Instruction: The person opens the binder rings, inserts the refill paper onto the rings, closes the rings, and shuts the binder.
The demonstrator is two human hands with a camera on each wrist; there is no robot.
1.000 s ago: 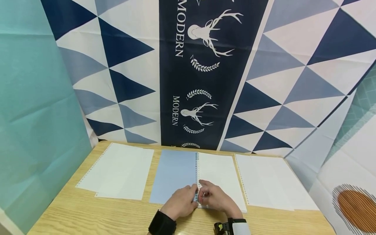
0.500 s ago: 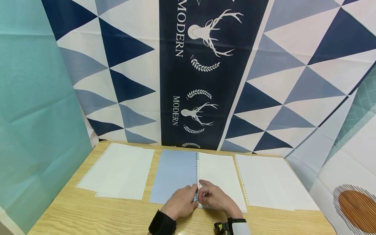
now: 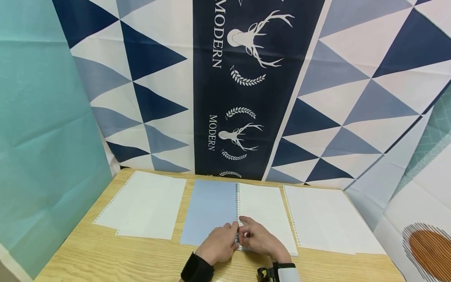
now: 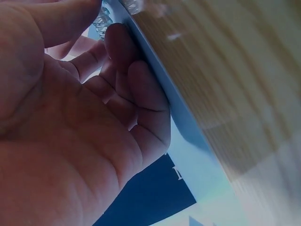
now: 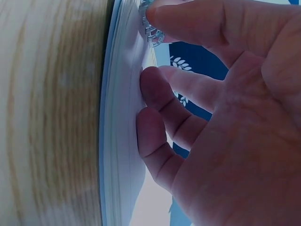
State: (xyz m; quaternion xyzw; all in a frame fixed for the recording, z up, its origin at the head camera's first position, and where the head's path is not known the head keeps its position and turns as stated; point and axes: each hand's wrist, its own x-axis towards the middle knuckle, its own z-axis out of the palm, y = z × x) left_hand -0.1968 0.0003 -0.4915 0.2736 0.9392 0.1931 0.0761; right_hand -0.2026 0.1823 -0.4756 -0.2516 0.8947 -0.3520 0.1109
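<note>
A loose-leaf notebook with a blue cover lies open on the table, lined white pages on its right half. Its ring binding runs between the two halves. At the near end of the rings, my left hand pinches the binding, its other fingers curled against the blue cover. My right hand pinches the binding from the other side; in the right wrist view, the thumb lies on the clear rings and bent fingers touch the pages. The hands cover the lower rings in the head view.
Overlapping punched sheets lie left of the notebook, and more punched sheets lie on its right. The wooden table meets a patterned cloth at the back. A teal cloth hangs on the left.
The head view has shifted very slightly. Both hands keep their place on the binding, with no clear movement of the notebook or sheets.
</note>
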